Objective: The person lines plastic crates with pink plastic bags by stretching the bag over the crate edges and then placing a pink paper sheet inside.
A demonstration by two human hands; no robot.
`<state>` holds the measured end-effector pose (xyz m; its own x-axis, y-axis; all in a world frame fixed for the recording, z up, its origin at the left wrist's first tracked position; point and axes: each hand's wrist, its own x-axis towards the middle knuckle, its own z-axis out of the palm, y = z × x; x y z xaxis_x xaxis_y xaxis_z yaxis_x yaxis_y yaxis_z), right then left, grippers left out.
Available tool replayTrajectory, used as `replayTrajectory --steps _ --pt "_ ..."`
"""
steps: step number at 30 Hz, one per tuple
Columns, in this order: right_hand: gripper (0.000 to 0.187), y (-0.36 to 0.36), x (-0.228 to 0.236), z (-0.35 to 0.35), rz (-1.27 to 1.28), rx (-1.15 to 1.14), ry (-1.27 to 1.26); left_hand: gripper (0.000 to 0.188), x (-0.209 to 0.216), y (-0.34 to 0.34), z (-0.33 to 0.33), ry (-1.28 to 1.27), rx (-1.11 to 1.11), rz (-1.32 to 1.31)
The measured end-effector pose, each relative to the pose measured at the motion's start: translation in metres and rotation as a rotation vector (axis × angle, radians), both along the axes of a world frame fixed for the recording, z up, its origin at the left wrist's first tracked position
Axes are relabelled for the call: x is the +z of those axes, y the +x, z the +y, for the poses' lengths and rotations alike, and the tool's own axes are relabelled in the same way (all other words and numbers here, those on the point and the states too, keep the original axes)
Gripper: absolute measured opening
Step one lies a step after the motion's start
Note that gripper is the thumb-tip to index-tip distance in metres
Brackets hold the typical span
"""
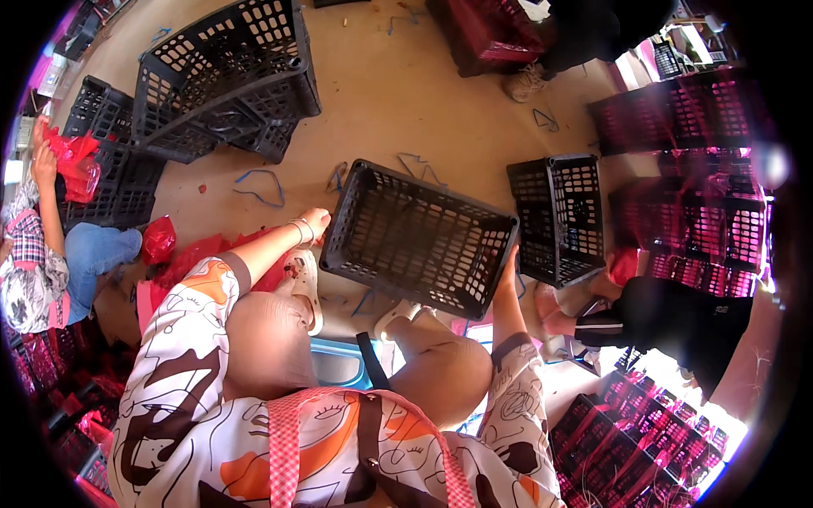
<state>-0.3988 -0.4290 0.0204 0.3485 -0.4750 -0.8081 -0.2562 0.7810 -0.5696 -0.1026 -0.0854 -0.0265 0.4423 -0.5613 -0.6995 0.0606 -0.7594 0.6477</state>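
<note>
I sit low with both arms stretched out to an empty black plastic lattice crate (415, 237) on the tan floor in front of my knees. My left hand (315, 222) grips the crate's left rim near its near-left corner. My right hand (510, 261) holds the crate's right corner, its fingers partly hidden behind the rim. The crate sits tilted, with its open top facing up and toward me. My white sandals (306, 284) rest just below the crate.
More black crates lie about: a stack (229, 76) at far left, one (561, 216) on its side at right. Dark red crates (677, 110) stand far right. A person (42, 254) sits at left by red plastic bags (158, 240); another person (669, 313) crouches right. Blue straps (262, 188) litter the floor.
</note>
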Motion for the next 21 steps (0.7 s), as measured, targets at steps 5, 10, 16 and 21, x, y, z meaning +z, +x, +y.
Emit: replayTrajectory --steps 5,10,16,21 --pt "0.078 0.058 -0.024 0.002 0.564 0.194 -0.578 0.020 0.005 0.026 0.023 0.100 0.168 0.062" --pt "0.055 0.110 -0.013 0.033 0.285 0.572 -0.623 0.047 0.030 0.024 0.081 0.041 0.433 0.400" --pt "0.051 0.056 -0.022 0.007 0.521 0.709 -1.048 0.053 0.073 0.011 0.167 -0.321 0.555 0.112" --pt "0.040 0.042 0.098 0.034 0.067 0.618 -0.693 0.054 0.098 -0.030 0.287 0.501 0.426 -0.665"
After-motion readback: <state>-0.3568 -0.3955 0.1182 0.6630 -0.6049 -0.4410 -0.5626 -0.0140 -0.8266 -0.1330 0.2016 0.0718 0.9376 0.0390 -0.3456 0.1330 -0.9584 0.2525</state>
